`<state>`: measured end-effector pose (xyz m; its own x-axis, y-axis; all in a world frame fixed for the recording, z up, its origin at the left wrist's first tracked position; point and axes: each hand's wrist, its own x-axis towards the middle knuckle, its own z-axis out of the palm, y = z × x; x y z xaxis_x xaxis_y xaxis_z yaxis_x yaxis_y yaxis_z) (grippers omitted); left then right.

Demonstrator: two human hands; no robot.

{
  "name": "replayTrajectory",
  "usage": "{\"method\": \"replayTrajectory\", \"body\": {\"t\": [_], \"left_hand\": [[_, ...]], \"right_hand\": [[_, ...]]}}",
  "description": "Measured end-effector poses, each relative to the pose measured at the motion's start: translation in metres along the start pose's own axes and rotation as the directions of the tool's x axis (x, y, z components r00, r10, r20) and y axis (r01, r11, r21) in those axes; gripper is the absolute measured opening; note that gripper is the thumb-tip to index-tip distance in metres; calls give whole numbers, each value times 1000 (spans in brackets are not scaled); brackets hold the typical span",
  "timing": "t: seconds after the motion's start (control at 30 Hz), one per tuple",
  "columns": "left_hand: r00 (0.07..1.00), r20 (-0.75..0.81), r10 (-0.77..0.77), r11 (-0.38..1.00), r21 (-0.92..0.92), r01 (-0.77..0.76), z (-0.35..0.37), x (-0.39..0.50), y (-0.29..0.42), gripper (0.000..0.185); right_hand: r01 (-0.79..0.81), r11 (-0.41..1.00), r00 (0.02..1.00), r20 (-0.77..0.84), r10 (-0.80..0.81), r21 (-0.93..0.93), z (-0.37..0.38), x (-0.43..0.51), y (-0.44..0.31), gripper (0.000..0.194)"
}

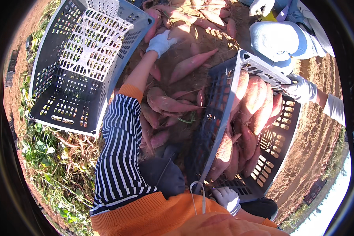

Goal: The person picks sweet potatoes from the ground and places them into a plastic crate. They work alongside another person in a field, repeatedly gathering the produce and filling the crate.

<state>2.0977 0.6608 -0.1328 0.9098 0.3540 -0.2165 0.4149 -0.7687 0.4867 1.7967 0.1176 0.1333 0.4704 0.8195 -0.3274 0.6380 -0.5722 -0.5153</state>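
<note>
My left hand [160,44], in a white glove, reaches down to sweet potatoes on the soil. A blurred sweet potato [180,32] lies at its fingertips; whether the fingers grip it is unclear. Below the hand lie more sweet potatoes [168,103], some with stringy roots. To the right stands a black slatted plastic crate [214,118], partly filled with large sweet potatoes [255,100]. At its near end my right hand [227,199], also gloved, holds the rim, fingers bent over it. A co-worker's gloved hand [301,88] is on the far rim.
A second plastic crate [85,65], with nothing in it, is tilted at the left beside vines [53,165]. More sweet potatoes [206,17] are heaped at the far side. The co-worker's pale cap [274,39] is close to the filled crate. Furrowed soil [312,132] stretches along the right.
</note>
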Motion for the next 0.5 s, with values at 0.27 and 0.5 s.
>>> {"method": "replayTrajectory", "body": {"t": [0.27, 0.5], "left_hand": [[909, 417, 0, 610, -720, 331, -48, -97, 36, 54], [904, 396, 164, -127, -900, 417, -84, -193, 60, 46]], "right_hand": [[-36, 998, 998, -43, 39, 55, 2, 4, -13, 29], [32, 997, 993, -119, -23, 77, -9, 9, -14, 24]]}}
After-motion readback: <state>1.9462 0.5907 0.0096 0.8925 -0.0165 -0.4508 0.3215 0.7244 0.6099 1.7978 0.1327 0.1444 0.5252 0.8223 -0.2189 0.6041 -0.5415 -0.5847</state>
